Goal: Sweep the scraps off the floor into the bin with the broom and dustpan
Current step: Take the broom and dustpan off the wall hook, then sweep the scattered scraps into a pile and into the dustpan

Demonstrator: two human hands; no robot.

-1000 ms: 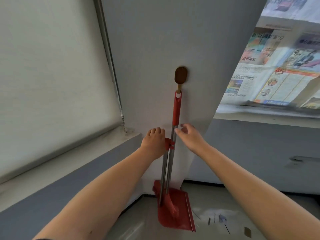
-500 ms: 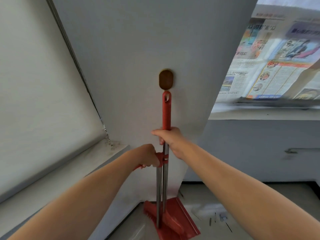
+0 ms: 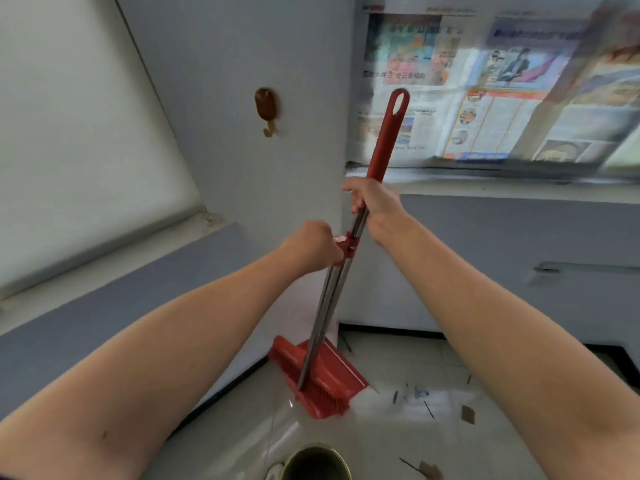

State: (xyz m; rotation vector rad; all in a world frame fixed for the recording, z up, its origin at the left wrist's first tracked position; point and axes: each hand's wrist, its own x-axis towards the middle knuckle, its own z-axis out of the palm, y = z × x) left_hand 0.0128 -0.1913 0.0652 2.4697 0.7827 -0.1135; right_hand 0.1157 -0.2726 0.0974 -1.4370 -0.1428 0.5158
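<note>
We face a grey wall (image 3: 225, 64) with a brown hook (image 3: 266, 109) on it, newspaper (image 3: 485, 91) covering the window to the right, pale tiled floor (image 3: 398, 358) below. Half a second ago the broom (image 3: 386, 133) loop sat just under the hook; now it has swung off to the right, handle tilted. Our right hand (image 3: 372, 202) is clenched around the pole below the red grip, and our left hand (image 3: 313, 244) is closed on the red clip. The dustpan (image 3: 332, 372) hangs with the brush head by the wall's foot. Scraps (image 3: 467, 414) lie on open floor to the right; the bin (image 3: 311, 462) rim shows at the bottom edge
</note>
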